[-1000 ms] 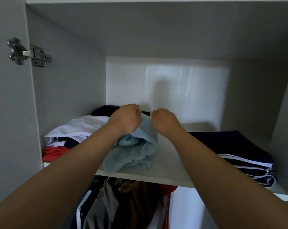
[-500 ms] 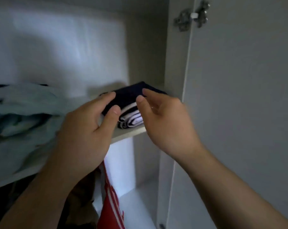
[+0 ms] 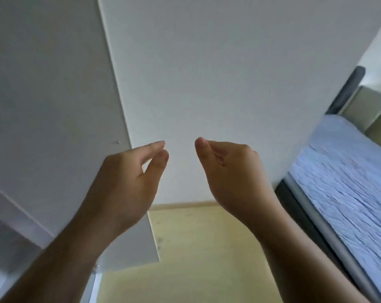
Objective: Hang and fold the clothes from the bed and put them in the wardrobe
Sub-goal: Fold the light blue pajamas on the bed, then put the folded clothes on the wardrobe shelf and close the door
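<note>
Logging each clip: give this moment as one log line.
left hand: empty, loosely curled | right hand: empty, loosely curled | door: at left | bed: at right, no clothes in view

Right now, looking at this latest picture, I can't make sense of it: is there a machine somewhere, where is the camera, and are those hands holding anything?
There is no machine here: these are a person's two bare hands. The picture comes from one wide-angle camera worn on the person's head, looking forward and down. That is why both arms reach in from the bottom edge.

The left hand and the right hand are raised side by side, apart, with fingers loosely curled. Neither has a grip on anything.

Behind the left hand is a grey panel that looks like the open wardrobe door. Beside it is a white wall, and below is a pale yellowish floor. On the right is the bed; of it, mainly a light blue cover shows. The picture is somewhat blurred.
</note>
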A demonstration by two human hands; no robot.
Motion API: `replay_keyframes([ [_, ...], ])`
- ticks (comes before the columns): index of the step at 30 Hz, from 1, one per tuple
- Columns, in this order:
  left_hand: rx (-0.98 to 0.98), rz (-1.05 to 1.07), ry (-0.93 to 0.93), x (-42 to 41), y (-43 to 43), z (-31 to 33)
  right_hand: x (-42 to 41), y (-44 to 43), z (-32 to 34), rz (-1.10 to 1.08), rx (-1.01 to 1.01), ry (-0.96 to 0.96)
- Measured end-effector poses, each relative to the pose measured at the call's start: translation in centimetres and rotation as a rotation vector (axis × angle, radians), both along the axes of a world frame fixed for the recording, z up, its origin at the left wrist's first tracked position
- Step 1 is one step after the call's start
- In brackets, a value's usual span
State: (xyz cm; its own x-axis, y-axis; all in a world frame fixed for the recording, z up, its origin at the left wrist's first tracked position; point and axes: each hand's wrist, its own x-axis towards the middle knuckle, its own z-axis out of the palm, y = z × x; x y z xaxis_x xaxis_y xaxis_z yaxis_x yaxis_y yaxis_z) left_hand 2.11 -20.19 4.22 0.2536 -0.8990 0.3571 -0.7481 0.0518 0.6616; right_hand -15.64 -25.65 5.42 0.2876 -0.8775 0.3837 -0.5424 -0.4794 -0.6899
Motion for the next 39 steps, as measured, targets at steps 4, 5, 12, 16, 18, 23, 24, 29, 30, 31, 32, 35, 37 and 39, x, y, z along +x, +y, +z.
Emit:
replay_keyframes([
  [4, 0.024, -0.186, 0.003, -11.3, -4.2, -1.5, -13.8, 0.4, -1.0, -0.237, 0.023, 0.014],
  [5, 0.029, -0.219, 0.006, -13.6, -4.7, -1.8, -16.3, 0.5, -1.3, -0.273, 0.027, 0.021],
  [12, 0.025, -0.529, -0.011, -38.5, -7.2, -4.0, -40.3, 3.5, -3.3, -0.594, 0.064, 0.101],
  [16, 0.043, -0.673, -0.07, -50.7, -8.6, -4.4, -51.5, 4.8, -4.1, -0.737, 0.125, 0.076],
  [18, 0.061, -0.744, -0.087, -56.1, -9.6, -4.7, -56.7, 4.9, -4.6, -0.807, 0.148, 0.055],
  [23, 0.073, -0.879, -0.085, -69.6, -13.8, -6.3, -70.1, 3.3, -6.5, -0.952, 0.161, 0.019],
  [24, 0.068, -0.896, -0.08, -72.4, -14.8, -6.9, -72.9, 2.7, -6.9, -0.983, 0.158, 0.031],
  [29, 0.097, -0.973, -0.086, -86.7, -19.9, -9.6, -86.4, -1.6, -8.5, -1.082, 0.151, 0.114],
  [30, 0.115, -0.991, -0.089, -89.5, -21.0, -9.8, -89.0, -2.5, -8.5, -1.081, 0.163, 0.123],
  [31, 0.126, -1.007, -0.094, -92.4, -22.0, -9.8, -91.6, -3.4, -8.5, -1.077, 0.17, 0.124],
  [32, 0.128, -1.02, -0.102, -95.2, -22.9, -9.7, -94.1, -4.2, -8.4, -1.076, 0.175, 0.118],
  [35, 0.124, -1.055, -0.127, -103.9, -25.6, -9.2, -101.8, -6.3, -8.2, -1.096, 0.182, 0.082],
  [37, 0.126, -1.072, -0.125, -109.3, -27.1, -8.8, -106.6, -7.7, -8.3, -1.119, 0.18, 0.061],
  [39, 0.141, -1.081, -0.13, -114.4, -28.5, -8.9, -111.5, -8.9, -8.8, -1.138, 0.179, 0.056],
])
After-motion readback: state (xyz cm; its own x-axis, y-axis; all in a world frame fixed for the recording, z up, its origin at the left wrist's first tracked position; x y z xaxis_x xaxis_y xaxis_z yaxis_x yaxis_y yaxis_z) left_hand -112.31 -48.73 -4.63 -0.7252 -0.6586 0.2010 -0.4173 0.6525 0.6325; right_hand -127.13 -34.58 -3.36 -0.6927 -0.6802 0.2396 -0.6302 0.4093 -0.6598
